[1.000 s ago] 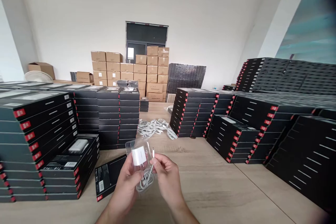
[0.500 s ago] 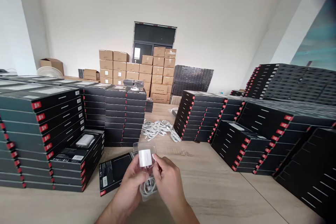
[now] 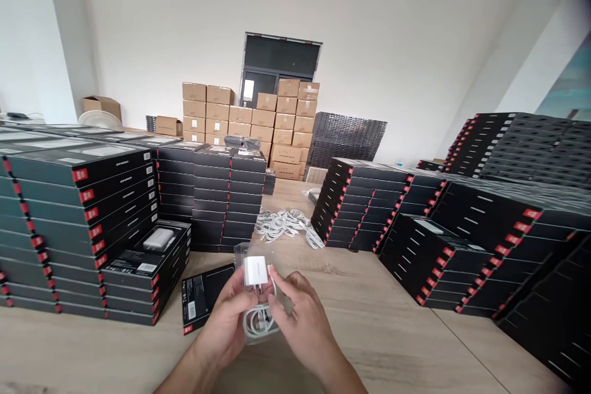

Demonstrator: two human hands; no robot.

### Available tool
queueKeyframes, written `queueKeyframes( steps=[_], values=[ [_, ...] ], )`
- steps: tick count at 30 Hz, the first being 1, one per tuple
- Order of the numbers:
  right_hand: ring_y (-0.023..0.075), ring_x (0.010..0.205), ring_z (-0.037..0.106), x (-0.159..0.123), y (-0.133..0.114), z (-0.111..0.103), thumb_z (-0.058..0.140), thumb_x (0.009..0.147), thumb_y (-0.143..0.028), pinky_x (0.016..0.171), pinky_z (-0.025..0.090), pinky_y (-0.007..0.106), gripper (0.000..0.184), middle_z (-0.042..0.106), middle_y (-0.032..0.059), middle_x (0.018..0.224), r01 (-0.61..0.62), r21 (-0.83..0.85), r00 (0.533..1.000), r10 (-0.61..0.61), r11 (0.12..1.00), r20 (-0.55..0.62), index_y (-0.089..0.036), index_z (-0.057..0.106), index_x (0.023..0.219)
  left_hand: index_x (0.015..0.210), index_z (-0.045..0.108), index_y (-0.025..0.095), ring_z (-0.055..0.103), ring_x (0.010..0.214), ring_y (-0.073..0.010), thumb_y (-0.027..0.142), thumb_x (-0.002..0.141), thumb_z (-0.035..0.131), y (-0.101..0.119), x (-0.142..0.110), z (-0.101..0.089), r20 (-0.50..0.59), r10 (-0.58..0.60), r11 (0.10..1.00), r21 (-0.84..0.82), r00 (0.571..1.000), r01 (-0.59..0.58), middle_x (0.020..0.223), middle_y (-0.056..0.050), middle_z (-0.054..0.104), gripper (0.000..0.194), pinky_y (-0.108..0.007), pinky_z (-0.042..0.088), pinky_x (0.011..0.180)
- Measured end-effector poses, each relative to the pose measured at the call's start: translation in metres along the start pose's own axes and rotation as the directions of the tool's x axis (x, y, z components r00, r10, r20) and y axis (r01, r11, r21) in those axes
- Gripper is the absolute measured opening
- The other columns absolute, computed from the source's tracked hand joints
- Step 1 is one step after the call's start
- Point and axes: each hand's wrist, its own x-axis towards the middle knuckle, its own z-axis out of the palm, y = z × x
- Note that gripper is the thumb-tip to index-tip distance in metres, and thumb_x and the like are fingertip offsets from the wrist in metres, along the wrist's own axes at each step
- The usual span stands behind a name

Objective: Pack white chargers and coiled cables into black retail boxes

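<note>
A clear plastic tray [image 3: 240, 252] is gripped by my left hand [image 3: 228, 311], thumb over its near part. Inside the tray sit a white charger plug [image 3: 256, 271] at the far end and a coiled white cable [image 3: 258, 321] at the near end. My right hand [image 3: 300, 314] is closed at the tray's right side, its fingers pinching a white end of the cable beside the charger. Beneath and left of my left hand lies a flat black box [image 3: 203, 295] on the table.
The wooden table [image 3: 369, 332] carries stacks of black boxes with red corners on the left [image 3: 115, 197] and right [image 3: 415, 258]. A pile of white cables [image 3: 284, 225] lies beyond my hands. Cardboard cartons [image 3: 263, 117] and stacked dark trays [image 3: 346, 138] stand at the back.
The right fingers have drawn the cable's end in along the tray's right side, and the right hand has opened out slightly. The view has shifted a little to the left.
</note>
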Motion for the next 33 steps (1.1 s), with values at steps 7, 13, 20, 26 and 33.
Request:
queueKeyframes(
  steps=[7, 13, 20, 26, 33],
  values=[
    [0.0214, 0.105, 0.058, -0.004, 0.009, 0.004, 0.055, 0.079, -0.011, 0.095, 0.046, 0.034, 0.067, 0.064, 0.0039, 0.108, 0.008, 0.311, 0.996, -0.037, 0.95, 0.086, -0.032, 0.042, 0.141, 0.105, 0.067, 0.021, 0.067, 0.083, -0.0187, 0.009, 0.063, 0.07, 0.004, -0.001, -0.001, 0.004, -0.03, 0.999, -0.041, 1.0, 0.031, 0.095, -0.006, 0.074, 0.044, -0.028, 0.05, 0.073],
    [0.0204, 0.112, 0.056, -0.006, 0.009, 0.001, 0.04, 0.094, -0.02, 0.099, 0.044, 0.036, 0.052, 0.061, 0.004, 0.123, 0.044, 0.303, 0.989, -0.084, 0.952, 0.119, -0.034, 0.036, 0.144, 0.101, 0.067, 0.02, 0.068, 0.085, -0.0222, 0.008, 0.058, 0.071, 0.012, -0.003, 0.005, -0.053, -0.084, 0.995, -0.057, 0.995, 0.081, 0.092, -0.006, 0.074, 0.045, -0.033, 0.05, 0.078],
    [0.0213, 0.105, 0.059, -0.008, 0.013, 0.017, 0.035, 0.093, -0.015, 0.093, 0.048, 0.035, 0.055, 0.064, 0.0052, 0.116, 0.094, 0.14, 0.995, -0.095, 0.986, -0.001, -0.033, 0.034, 0.145, 0.108, 0.064, 0.02, 0.068, 0.086, -0.0208, 0.009, 0.061, 0.071, 0.002, -0.002, 0.002, -0.068, -0.071, 0.996, -0.06, 0.995, 0.067, 0.093, -0.006, 0.074, 0.049, -0.032, 0.051, 0.078],
    [0.0209, 0.103, 0.061, -0.007, 0.014, 0.037, 0.036, 0.088, -0.008, 0.09, 0.051, 0.035, 0.062, 0.065, 0.0039, 0.115, 0.087, 0.147, 0.995, -0.079, 0.985, -0.062, -0.035, 0.037, 0.144, 0.116, 0.059, 0.022, 0.068, 0.084, -0.0188, 0.007, 0.066, 0.068, -0.006, -0.001, -0.008, -0.09, -0.059, 0.995, -0.087, 0.994, 0.051, 0.098, -0.005, 0.073, 0.053, -0.033, 0.05, 0.079],
    [0.0221, 0.111, 0.058, -0.003, 0.016, 0.008, 0.044, 0.093, -0.033, 0.091, 0.049, 0.037, 0.047, 0.056, 0.0072, 0.131, -0.07, 0.669, 0.987, 0.148, 0.74, -0.06, -0.032, 0.043, 0.14, 0.116, 0.06, 0.017, 0.067, 0.093, -0.0248, 0.006, 0.062, 0.06, 0.014, 0.004, -0.016, 0.068, -0.109, 0.993, -0.036, 0.992, 0.111, 0.1, -0.009, 0.072, 0.055, -0.037, 0.05, 0.081]
  ],
)
